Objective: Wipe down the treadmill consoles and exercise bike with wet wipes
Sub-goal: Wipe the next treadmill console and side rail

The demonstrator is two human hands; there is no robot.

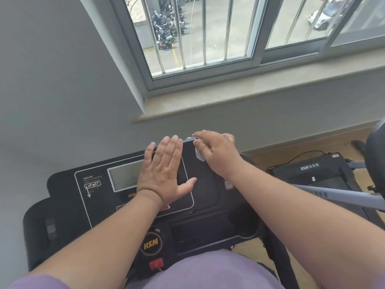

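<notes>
A black treadmill console (68,197) with a grey screen (125,174) and an HSM dial fills the lower middle of the head view. My left hand (166,172) lies flat on the console's panel, fingers straight, covering the screen's right side. My right hand (216,153) grips a white wet wipe (199,155) and presses it against the console's upper right corner. Most of the wipe is hidden under my fingers.
A grey wall and a stone windowsill (229,97) stand just behind the console. To the right, a second HSM machine's black base (312,172) sits on the wooden floor, with grey frame bars (341,197) and a dark rounded part at the right edge.
</notes>
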